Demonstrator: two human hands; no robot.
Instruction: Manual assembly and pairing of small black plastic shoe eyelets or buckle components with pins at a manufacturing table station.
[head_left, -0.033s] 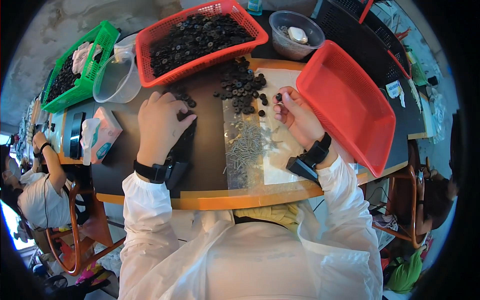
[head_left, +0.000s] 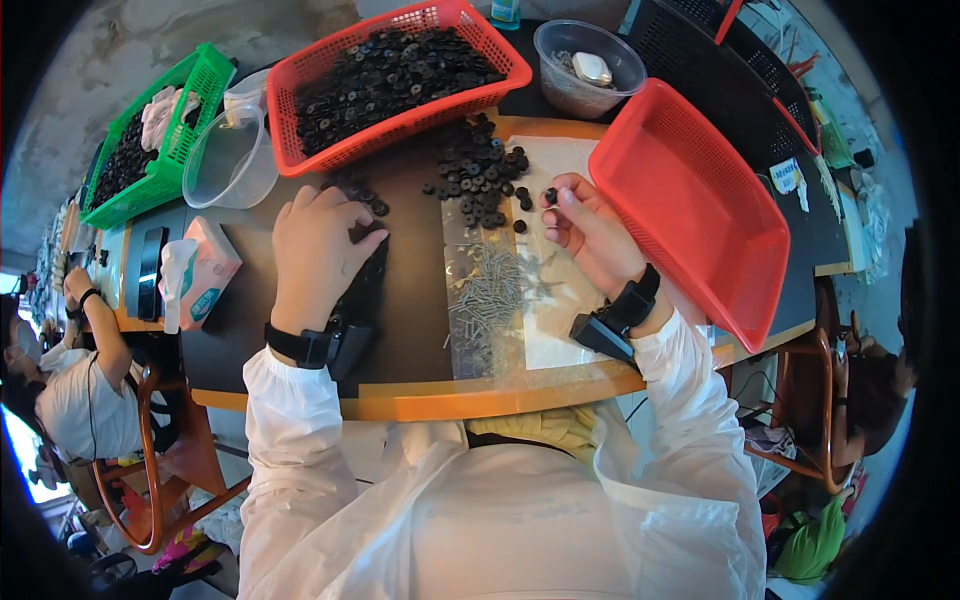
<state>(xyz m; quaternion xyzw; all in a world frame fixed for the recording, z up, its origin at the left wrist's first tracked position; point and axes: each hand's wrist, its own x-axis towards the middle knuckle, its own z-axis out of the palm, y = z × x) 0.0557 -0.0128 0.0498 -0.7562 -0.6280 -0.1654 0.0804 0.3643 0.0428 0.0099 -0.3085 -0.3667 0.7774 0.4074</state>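
Observation:
A small black round piece, like a grommet or little wheel, is pinched between the thumb and fingers of my right hand, above a white sheet. My left hand is held low over the dark tabletop, palm down and fingers bent. Its thumb and index finger stand slightly apart, and its other fingertips are hidden. Beside its fingers lie several loose black round pieces. Between my hands are a heap of black round pieces and, nearer me, a pile of thin silvery metal pins.
A red basket full of black pieces stands at the back. On the right sits a red tray. Clear tubs, a green basket and a tissue pack are at left. Another person sits far left.

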